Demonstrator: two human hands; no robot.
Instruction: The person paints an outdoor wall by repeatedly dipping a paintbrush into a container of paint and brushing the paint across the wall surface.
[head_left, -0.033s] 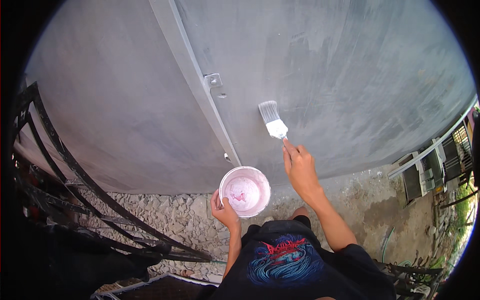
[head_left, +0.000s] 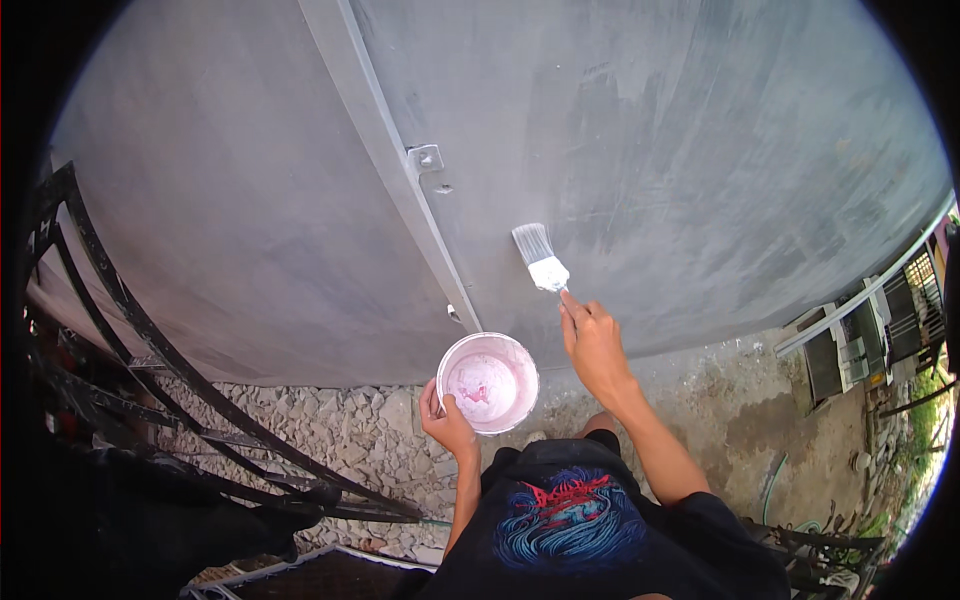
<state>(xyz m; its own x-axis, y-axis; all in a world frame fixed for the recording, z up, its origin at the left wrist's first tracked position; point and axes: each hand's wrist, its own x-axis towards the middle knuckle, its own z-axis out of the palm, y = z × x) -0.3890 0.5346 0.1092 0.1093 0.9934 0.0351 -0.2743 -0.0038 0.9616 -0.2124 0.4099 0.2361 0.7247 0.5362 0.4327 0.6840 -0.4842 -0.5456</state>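
Observation:
My right hand (head_left: 595,345) is closed round the handle of a wide paintbrush (head_left: 541,260). The brush has a white-coated ferrule, and its grey-white bristles point up toward the grey wall (head_left: 640,130), seemingly touching it. My left hand (head_left: 449,424) grips a round whitish-pink bucket (head_left: 525,390) by its left side, with the thumb over the rim. A thin layer of white and pink residue covers the bucket's bottom. Darker and lighter grey streaks mark the wall above and right of the brush.
A metal bar (head_left: 385,150) with a bolted bracket (head_left: 426,158) runs down the wall. Curved black metal rails (head_left: 130,300) stand at left. Broken stones (head_left: 330,430) cover the ground there; concrete (head_left: 740,430) lies right, with a green hose (head_left: 774,480).
The paintbrush and my right hand have moved slightly down along the wall and a little left. The bucket in my left hand has barely shifted.

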